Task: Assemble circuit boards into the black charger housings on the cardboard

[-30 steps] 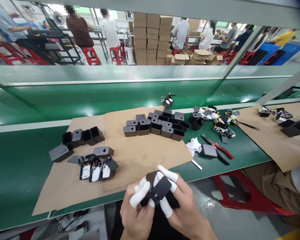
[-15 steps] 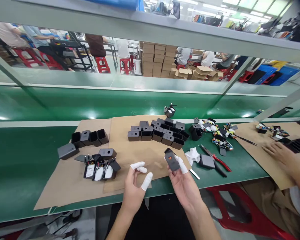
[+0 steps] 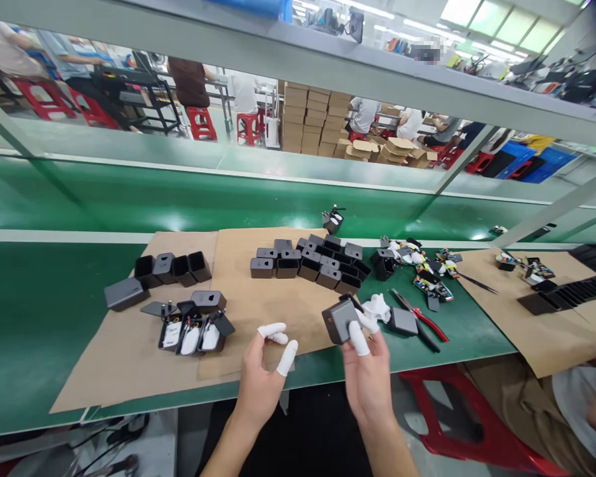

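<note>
My right hand [image 3: 366,371], with white finger cots, grips a dark grey box-shaped casing [image 3: 342,320] above the front edge of the brown cardboard sheet [image 3: 278,305]. My left hand [image 3: 262,377] hovers to its left with fingers apart and nothing in it, thumb and forefinger in white cots. A cluster of several black casings [image 3: 318,262] lies further back on the cardboard. Three open units with white inner parts [image 3: 191,333] sit to the left.
Red-handled pliers [image 3: 420,318], a grey block [image 3: 404,320] and a white cloth [image 3: 377,306] lie right of my hand. Colourful small parts [image 3: 430,268] lie beyond. A green conveyor belt [image 3: 129,199] runs behind. Another person's lap [image 3: 566,397] is at the right.
My hands came apart: the right kept the casing, lifted it forward and turned it, while the left let go and opened. The neighbour's hand withdrew from the right cardboard.
</note>
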`<state>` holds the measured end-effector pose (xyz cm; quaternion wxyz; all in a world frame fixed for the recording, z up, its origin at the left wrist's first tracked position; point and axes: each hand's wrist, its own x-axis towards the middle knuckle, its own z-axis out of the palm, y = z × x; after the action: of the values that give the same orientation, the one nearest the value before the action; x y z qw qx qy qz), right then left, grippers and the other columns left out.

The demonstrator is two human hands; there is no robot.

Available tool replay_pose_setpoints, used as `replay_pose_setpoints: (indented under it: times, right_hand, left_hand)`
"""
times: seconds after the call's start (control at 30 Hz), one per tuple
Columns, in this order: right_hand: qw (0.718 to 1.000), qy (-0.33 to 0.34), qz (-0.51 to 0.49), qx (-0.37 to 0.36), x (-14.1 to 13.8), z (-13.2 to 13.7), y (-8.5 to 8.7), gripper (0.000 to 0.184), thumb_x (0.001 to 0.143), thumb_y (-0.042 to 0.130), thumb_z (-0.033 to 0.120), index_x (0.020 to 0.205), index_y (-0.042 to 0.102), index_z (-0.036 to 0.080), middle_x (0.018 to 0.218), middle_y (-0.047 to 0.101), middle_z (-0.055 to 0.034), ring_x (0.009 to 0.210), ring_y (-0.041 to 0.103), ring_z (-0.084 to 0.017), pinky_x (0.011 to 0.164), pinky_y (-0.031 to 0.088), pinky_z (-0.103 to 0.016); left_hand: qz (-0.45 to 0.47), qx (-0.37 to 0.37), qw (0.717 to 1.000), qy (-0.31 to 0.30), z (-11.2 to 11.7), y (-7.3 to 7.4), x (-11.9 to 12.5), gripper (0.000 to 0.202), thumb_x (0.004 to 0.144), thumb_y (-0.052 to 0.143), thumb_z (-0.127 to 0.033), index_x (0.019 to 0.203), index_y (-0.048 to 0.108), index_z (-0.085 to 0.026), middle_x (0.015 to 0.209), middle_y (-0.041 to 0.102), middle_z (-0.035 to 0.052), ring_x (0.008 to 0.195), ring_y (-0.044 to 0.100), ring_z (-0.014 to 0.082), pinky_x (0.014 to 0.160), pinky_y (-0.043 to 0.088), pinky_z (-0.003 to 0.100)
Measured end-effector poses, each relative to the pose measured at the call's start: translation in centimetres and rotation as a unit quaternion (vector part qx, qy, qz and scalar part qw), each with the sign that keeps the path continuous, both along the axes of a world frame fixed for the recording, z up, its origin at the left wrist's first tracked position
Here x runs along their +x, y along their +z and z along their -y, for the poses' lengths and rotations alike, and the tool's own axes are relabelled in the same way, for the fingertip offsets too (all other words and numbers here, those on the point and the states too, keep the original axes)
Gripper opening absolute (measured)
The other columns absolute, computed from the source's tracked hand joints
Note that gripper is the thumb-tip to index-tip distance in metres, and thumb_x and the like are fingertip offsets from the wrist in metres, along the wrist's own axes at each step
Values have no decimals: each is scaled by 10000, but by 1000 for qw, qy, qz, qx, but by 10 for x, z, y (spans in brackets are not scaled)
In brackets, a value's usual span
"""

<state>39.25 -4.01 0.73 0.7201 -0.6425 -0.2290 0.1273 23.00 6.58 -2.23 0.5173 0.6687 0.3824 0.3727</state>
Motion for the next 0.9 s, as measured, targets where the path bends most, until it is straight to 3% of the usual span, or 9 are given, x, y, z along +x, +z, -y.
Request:
replay_pose_setpoints:
  times: [0.1, 0.23, 0.4, 0.47, 0.6, 0.73, 0.9]
  right_hand:
    - [961, -41, 264, -78, 10, 4, -19, 293, 988, 785, 317, 1262, 808, 216, 1165, 819, -120, 1101, 804, -278, 1008, 664, -454]
    - [928, 8, 358, -108, 14, 7, -27, 189, 996, 748, 221, 1148, 858, 243, 1079, 818, -93, 1015, 823, -250, 950, 672, -366]
    - [904, 6, 413, -109, 15, 2, -1, 267, 1025, 707, 184, 1267, 805, 236, 1182, 788, -112, 1094, 797, -245, 999, 655, -385]
    - [892, 4, 434, -127, 16, -4, 3, 205, 1039, 690, 208, 1203, 812, 224, 1110, 778, -104, 1001, 799, -231, 937, 665, -367]
    - [880, 24, 444, -167, 12, -17, -13, 196, 1072, 647, 290, 1004, 813, 212, 907, 726, -57, 795, 772, -201, 740, 652, -297]
    - [882, 24, 435, -180, 10, -19, -27, 195, 1089, 632, 315, 1082, 795, 209, 976, 734, -70, 858, 777, -214, 768, 646, -311]
    - [898, 33, 399, -182, 11, -19, -28, 211, 1086, 639, 362, 1135, 787, 221, 1014, 722, -69, 867, 750, -209, 720, 631, -294]
  left_hand:
    - [-10, 7, 1000, 6, 0, 1, 0, 294, 994, 719, -411, 1213, 668, -223, 1019, 702, 55, 998, 711, 234, 988, 578, 409]
    - [-37, 35, 999, 15, 1, 9, 2, 278, 988, 710, -436, 1164, 686, -222, 986, 709, 45, 966, 720, 242, 969, 584, 426]
    - [-58, 63, 996, 14, 1, 21, 2, 265, 989, 695, -461, 1109, 697, -224, 952, 704, 40, 953, 721, 252, 937, 586, 432]
    - [-57, 68, 996, 16, 1, 23, 2, 261, 987, 692, -455, 1102, 701, -221, 947, 708, 43, 944, 724, 255, 927, 590, 432]
    - [-55, 74, 995, 26, 0, 23, 2, 255, 982, 694, -453, 1087, 709, -221, 931, 715, 44, 927, 730, 263, 907, 597, 432]
    - [-48, 75, 996, 27, 0, 23, 2, 253, 991, 685, -460, 1075, 718, -224, 908, 718, 40, 897, 733, 261, 888, 604, 429]
    - [-49, 86, 995, 24, -1, 23, 1, 262, 1003, 671, -466, 1072, 716, -218, 905, 715, 46, 888, 732, 259, 869, 608, 427]
